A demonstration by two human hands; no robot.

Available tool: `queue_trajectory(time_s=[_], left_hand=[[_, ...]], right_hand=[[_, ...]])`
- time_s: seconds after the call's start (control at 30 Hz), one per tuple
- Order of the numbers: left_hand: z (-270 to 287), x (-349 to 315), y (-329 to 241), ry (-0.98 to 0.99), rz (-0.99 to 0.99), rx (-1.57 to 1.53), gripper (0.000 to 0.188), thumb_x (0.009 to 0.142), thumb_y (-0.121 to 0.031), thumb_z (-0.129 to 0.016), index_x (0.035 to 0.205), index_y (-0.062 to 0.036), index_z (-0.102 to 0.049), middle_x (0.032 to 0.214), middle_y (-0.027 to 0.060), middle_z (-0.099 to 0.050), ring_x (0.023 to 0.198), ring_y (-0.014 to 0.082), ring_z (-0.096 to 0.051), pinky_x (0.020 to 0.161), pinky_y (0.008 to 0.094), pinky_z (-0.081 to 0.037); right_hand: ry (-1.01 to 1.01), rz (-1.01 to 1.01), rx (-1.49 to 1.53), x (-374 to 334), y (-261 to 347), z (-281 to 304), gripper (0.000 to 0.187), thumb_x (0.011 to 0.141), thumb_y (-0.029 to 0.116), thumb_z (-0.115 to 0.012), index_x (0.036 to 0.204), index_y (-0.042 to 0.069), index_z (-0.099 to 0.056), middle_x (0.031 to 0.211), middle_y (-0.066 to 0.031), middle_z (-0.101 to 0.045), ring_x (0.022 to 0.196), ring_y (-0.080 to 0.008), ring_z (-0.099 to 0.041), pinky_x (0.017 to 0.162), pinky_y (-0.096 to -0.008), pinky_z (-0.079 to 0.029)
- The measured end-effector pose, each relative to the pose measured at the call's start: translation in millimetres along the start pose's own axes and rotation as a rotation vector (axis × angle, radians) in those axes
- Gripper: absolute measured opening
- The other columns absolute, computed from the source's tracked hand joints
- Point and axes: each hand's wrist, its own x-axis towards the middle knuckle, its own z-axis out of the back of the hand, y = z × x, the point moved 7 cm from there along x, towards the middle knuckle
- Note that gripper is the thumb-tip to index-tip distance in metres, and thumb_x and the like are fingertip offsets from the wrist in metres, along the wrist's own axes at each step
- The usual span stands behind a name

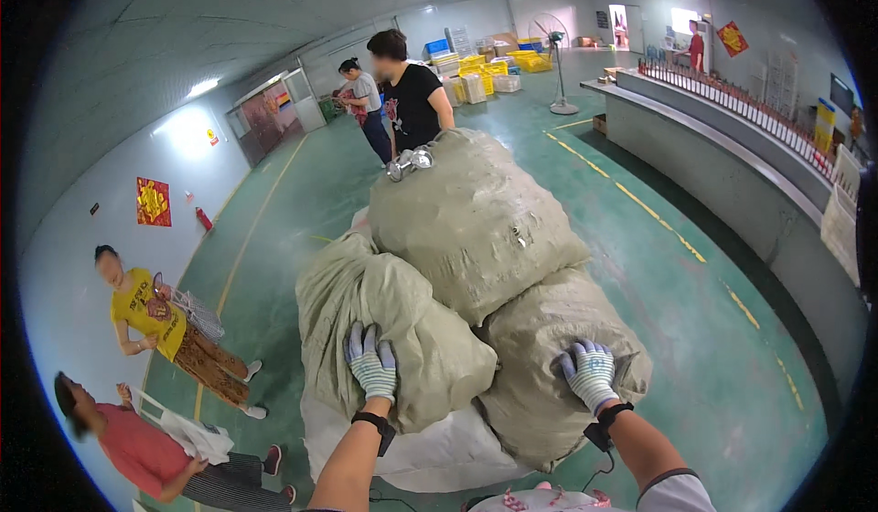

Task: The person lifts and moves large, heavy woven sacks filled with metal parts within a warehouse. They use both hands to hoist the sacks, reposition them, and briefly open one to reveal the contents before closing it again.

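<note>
Three bulging grey-green woven sacks are heaped in front of me. My left hand (371, 366), in a striped work glove, lies flat with fingers stretched on the left sack (425, 329). Against the lower right sack (530, 366) presses my right hand (590, 372), gloved alike, its fingers spread. The largest sack (476, 219) rests on top, toward the far side. A shiny, clear-looking object (410, 163) sits on its far left edge; its kind I cannot make out. White sheeting or sacking (430, 452) shows beneath the pile. What carries the load is hidden.
A person in black (416, 100) stands just beyond the pile, another in grey (366, 100) behind. Two people, in yellow (155, 315) and red (142, 448), are at left. A long counter (713, 128) runs along the right. Farther off are a standing fan (560, 73) and yellow crates (494, 68).
</note>
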Motion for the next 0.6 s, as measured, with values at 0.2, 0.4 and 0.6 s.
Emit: queue_trajectory(time_s=[0.2, 0.4, 0.6], left_hand=[[-4, -4, 12, 0.053, -0.016, 0.063, 0.042, 0.089, -0.029, -0.048, 0.113, 0.0018, -0.061, 0.135, 0.0249, -0.047, 0.127, 0.0409, -0.042, 0.11, 0.048, -0.029], [-24, 4, 3, 0.089, -0.039, 0.051, 0.041, 0.093, -0.024, -0.044, 0.118, 0.0056, -0.057, 0.139, 0.0234, -0.044, 0.126, 0.0375, -0.044, 0.109, 0.0449, -0.032], [-22, -13, -23, -0.006, -0.118, 0.118, 0.038, 0.096, -0.024, -0.045, 0.119, 0.0035, -0.058, 0.135, 0.0229, -0.047, 0.121, 0.0366, -0.048, 0.104, 0.0446, -0.038]], right_hand=[[0.223, -0.09, 0.015, 10, 12, 9, 0.033, 0.086, 0.038, -0.058, 0.092, 0.007, -0.068, 0.096, -0.0158, -0.064, 0.093, -0.0363, -0.06, 0.083, -0.0472, -0.046], [0.11, -0.049, -0.002, 3, -8, 6, 0.038, 0.088, 0.041, -0.054, 0.09, 0.005, -0.068, 0.103, -0.0167, -0.062, 0.097, -0.034, -0.06, 0.089, -0.046, -0.044], [0.124, -0.082, 0.033, -3, -18, -12, 0.038, 0.087, 0.04, -0.055, 0.093, 0.004, -0.067, 0.103, -0.0161, -0.061, 0.096, -0.0335, -0.059, 0.087, -0.0461, -0.043]])
